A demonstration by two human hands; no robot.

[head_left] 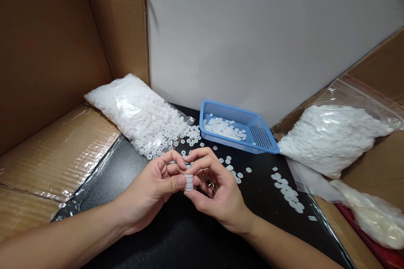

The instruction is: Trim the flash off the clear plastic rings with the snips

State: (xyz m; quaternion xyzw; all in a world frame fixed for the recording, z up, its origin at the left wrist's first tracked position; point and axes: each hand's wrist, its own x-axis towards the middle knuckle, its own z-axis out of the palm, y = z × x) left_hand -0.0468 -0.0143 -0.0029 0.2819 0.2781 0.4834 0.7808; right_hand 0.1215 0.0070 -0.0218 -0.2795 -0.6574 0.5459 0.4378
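Note:
A short stack of white discs (189, 182) stands upright between my two hands, above the black table (176, 235). My left hand (158, 185) pinches it from the left with thumb and fingers. From the right, my right hand (217, 189) closes on the same stack, its thumb at the bottom and its fingertips near the top. Loose white rings (191, 133) lie behind my hands, beside the open end of a clear bag of rings (139, 113). Farther right, a blue basket (268, 145) holds many flat white pieces (224, 128).
Overlapping white discs (288, 193) lie on the table at the right. Beyond them are a zip bag of white pieces (334, 134), a smaller plastic bag (375, 216) and a red tray (350, 218). Cardboard (57, 151) borders the left, and a grey panel (252, 38) stands behind.

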